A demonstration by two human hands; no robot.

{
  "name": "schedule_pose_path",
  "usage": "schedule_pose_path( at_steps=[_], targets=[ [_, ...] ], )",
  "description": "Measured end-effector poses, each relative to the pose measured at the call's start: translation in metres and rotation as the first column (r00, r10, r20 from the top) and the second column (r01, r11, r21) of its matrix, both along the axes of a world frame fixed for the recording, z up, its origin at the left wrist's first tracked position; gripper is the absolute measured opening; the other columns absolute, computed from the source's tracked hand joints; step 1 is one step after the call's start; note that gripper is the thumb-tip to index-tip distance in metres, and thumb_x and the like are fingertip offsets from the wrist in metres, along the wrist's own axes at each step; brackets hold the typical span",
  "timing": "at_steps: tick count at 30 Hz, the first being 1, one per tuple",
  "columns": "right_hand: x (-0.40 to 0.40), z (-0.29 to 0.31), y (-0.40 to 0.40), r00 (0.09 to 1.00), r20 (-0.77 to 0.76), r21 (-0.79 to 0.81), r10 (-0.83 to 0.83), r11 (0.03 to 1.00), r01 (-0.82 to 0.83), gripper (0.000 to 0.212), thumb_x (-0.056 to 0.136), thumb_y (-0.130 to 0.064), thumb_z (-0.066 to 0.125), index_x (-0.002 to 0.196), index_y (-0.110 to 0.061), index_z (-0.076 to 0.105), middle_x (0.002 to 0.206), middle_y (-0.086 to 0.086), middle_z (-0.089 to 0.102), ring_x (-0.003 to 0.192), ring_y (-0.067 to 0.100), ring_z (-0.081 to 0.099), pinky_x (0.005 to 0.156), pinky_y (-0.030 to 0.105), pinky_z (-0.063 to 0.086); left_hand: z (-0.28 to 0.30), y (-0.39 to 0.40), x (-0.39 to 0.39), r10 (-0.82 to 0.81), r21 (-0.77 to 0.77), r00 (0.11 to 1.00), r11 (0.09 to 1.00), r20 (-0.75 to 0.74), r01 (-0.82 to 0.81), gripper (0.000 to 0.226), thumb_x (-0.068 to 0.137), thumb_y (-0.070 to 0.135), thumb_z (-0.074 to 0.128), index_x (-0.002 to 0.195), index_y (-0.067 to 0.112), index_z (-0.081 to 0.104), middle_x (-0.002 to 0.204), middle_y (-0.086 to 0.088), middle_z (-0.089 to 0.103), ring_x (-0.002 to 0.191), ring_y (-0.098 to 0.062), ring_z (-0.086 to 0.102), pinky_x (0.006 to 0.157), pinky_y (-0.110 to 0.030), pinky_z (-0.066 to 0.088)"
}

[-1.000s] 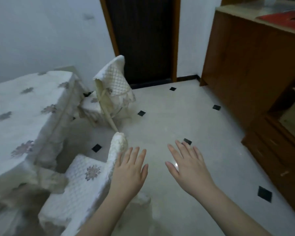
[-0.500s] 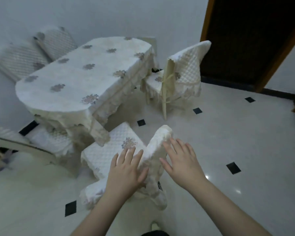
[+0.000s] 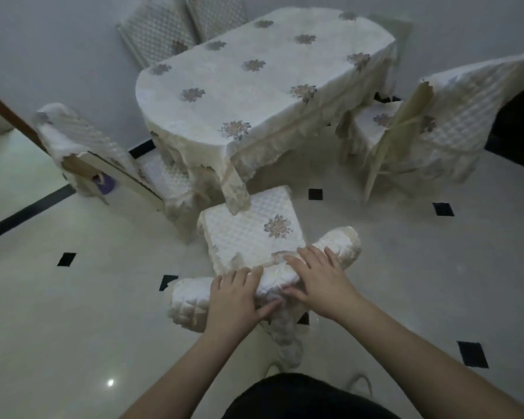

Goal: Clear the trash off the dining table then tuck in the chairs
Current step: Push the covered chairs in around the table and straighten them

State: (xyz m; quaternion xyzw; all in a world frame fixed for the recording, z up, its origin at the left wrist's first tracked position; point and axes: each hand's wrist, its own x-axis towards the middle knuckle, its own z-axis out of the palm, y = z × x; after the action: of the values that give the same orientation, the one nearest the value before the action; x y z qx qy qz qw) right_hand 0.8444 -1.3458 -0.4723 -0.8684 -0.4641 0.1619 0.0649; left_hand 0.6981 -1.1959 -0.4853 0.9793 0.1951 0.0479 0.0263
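An oval dining table [image 3: 263, 83] under a cream flowered cloth stands ahead of me, its top bare. Just below me is a chair with a quilted white cover; its seat [image 3: 248, 231] points at the table's near end and stands apart from it. Both hands grip the top of its padded backrest [image 3: 191, 300]. My left hand [image 3: 235, 297] wraps the rail left of centre. My right hand [image 3: 321, 282] is clamped on it right of centre, fingers over the top and thumb underneath.
A second covered chair [image 3: 436, 122] stands pulled out at the right of the table. A third chair [image 3: 103, 158] sits at the left end, its seat partly under the cloth. Two more chair backs [image 3: 176, 28] lean at the far wall. Pale tiled floor [image 3: 406, 282] surrounds everything.
My view swung left and down from the floor and doorway onto the table. Both hands went from hovering open above the floor to gripping the near chair's backrest.
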Motion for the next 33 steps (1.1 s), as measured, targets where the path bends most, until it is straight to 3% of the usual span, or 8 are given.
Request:
schedule_pose_path(
  at_steps=[3,5,9,11,16,23,27,33],
  targets=[
    [0.019,-0.004,0.001,0.993,0.024,0.014,0.117,0.993,-0.117,0.096,0.069,-0.082,0.009,0.145,-0.030,0.032,0.148,0.002,0.037,0.141,0.024,0.024,0.117,0.045,0.006,-0.001,-0.011,0.007,0.135,0.013,0.991,0.991,-0.003,-0.135,0.065,0.071,0.075,0.051,0.108,0.023,0.065,0.094,0.002,0.067,0.085,-0.024,0.062,0.079,-0.041,0.045],
    [0.033,-0.005,0.006,0.984,0.009,-0.007,0.179,0.984,-0.179,0.094,0.068,-0.084,0.017,0.141,-0.029,0.038,0.138,0.001,0.047,0.132,0.022,0.035,0.115,0.043,0.013,-0.002,-0.018,0.012,0.229,0.019,0.973,0.973,-0.029,-0.229,0.057,0.062,0.067,0.058,0.100,0.024,0.066,0.086,0.002,0.067,0.081,-0.025,0.063,0.080,-0.043,0.045],
    [0.055,-0.012,0.023,0.968,-0.014,-0.046,0.250,0.967,-0.250,0.057,0.078,-0.067,0.053,0.122,-0.032,0.054,0.117,-0.003,0.062,0.113,0.021,0.054,0.103,0.040,0.026,-0.003,-0.021,0.023,0.334,0.023,0.937,0.943,-0.106,-0.333,0.053,0.043,0.058,0.080,0.084,0.028,0.064,0.073,0.005,0.065,0.070,-0.024,0.064,0.078,-0.043,0.046],
    [0.061,-0.016,0.028,0.957,0.013,-0.057,0.290,0.956,-0.289,0.042,0.081,-0.055,0.057,0.118,-0.036,0.055,0.113,-0.006,0.063,0.107,0.020,0.057,0.098,0.039,0.030,-0.007,-0.020,0.023,0.353,0.046,0.932,0.935,-0.075,-0.351,0.054,0.039,0.055,0.082,0.083,0.028,0.066,0.072,0.006,0.065,0.069,-0.024,0.064,0.080,-0.045,0.048],
    [0.065,-0.018,0.027,0.932,0.053,-0.019,0.357,0.934,-0.357,0.037,0.082,-0.044,0.058,0.118,-0.040,0.054,0.111,-0.011,0.063,0.102,0.017,0.059,0.089,0.037,0.037,-0.009,-0.024,0.024,0.419,0.034,0.907,0.908,-0.043,-0.418,0.052,0.038,0.052,0.082,0.081,0.029,0.066,0.071,0.007,0.064,0.070,-0.022,0.063,0.084,-0.046,0.046],
    [0.066,-0.012,0.024,0.919,0.098,-0.001,0.382,0.923,-0.384,0.042,0.080,-0.052,0.057,0.119,-0.038,0.053,0.109,-0.008,0.063,0.099,0.018,0.061,0.082,0.034,0.041,-0.014,-0.024,0.018,0.381,-0.003,0.925,0.925,-0.003,-0.381,0.045,0.051,0.031,0.084,0.091,0.030,0.061,0.080,0.009,0.063,0.074,-0.020,0.059,0.083,-0.041,0.043],
    [0.070,-0.012,0.023,0.917,0.033,-0.008,0.397,0.918,-0.397,0.047,0.080,-0.039,0.062,0.126,-0.038,0.051,0.117,-0.008,0.061,0.108,0.018,0.057,0.087,0.035,0.040,-0.012,-0.013,0.009,0.249,-0.053,0.966,0.968,0.068,-0.246,0.040,0.053,0.027,0.084,0.085,0.024,0.060,0.075,0.006,0.060,0.069,-0.021,0.057,0.070,-0.033,0.044],
    [0.081,-0.013,0.010,0.964,0.033,0.009,0.264,0.964,-0.264,0.042,0.079,-0.035,0.062,0.120,-0.039,0.055,0.121,-0.013,0.061,0.113,0.014,0.054,0.092,0.034,0.037,-0.009,0.015,-0.012,0.206,-0.117,0.978,0.973,0.035,-0.201,0.044,0.057,0.052,0.077,0.089,0.026,0.062,0.079,0.008,0.063,0.074,-0.019,0.060,0.068,-0.035,0.045]
  ],
)
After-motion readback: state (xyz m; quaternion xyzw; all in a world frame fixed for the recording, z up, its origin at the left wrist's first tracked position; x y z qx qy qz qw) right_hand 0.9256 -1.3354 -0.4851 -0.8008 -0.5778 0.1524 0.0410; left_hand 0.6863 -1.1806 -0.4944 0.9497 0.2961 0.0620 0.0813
